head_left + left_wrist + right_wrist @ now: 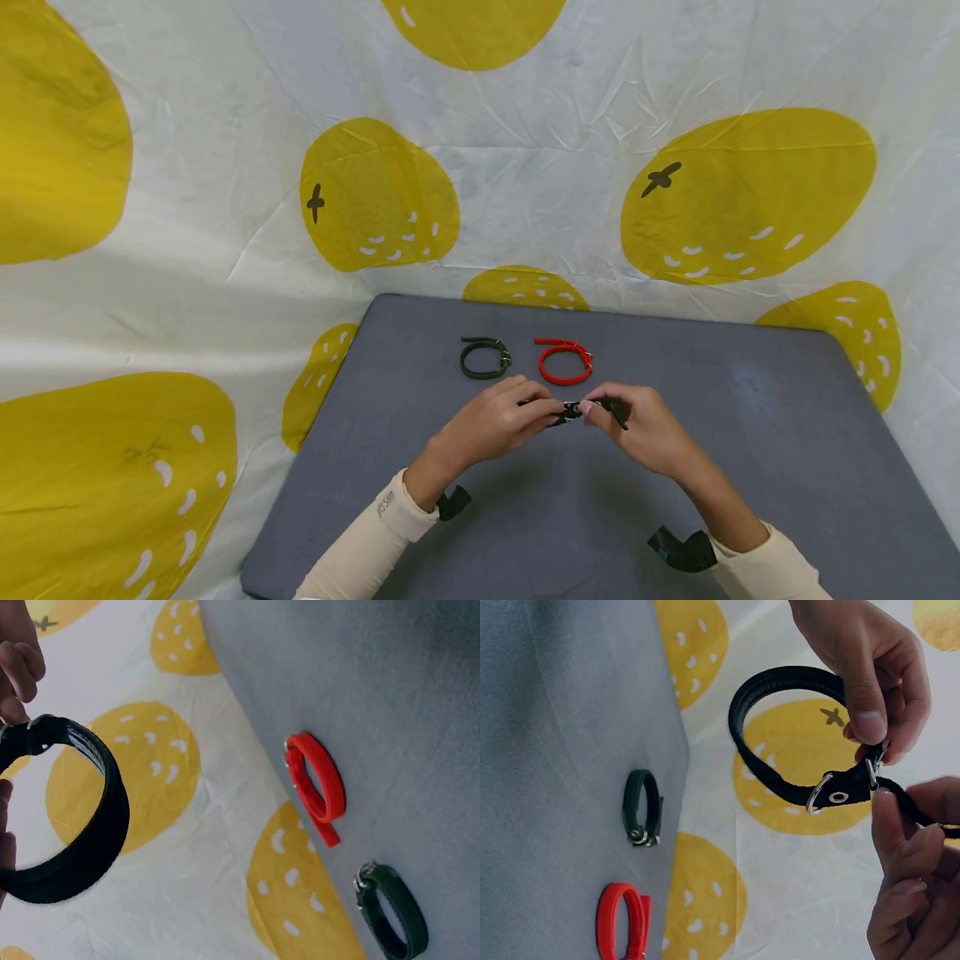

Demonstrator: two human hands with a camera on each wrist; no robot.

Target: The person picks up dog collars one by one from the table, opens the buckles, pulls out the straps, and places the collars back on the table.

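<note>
- We see the person's left hand point(506, 419) grasping a black fabric-and-leather-looking collar point(110, 825) close to its buckle, with the thumb laid along the band.
- We see the right hand point(911, 889) pinching the narrow strap tail point(910, 804) of that same collar, just beside the buckle.
- We find the black collar held up between both hands above the worktop, the left hand at its 9 o'clock and the right hand at its 3 o'clock in the head view.
- We make out, from the right wrist, a silver metal buckle point(871, 772), a silver D-shaped ring point(817, 795) and a round metal eyelet point(839, 798) between them; the band curves round in an open loop.
- We see a bright red rolled collar point(565, 381) lying on the grey flat worktop point(750, 433), at 12 o'clock from the black one, its tail towards 10 o'clock.
- We see a dark green collar point(480, 375) resting at 9 o'clock from the red one, apart from it, its metal fittings at its own 3 o'clock.
- We notice white cloth printed with yellow fruit point(540, 208) hanging beyond the worktop at 12 o'clock.
</note>
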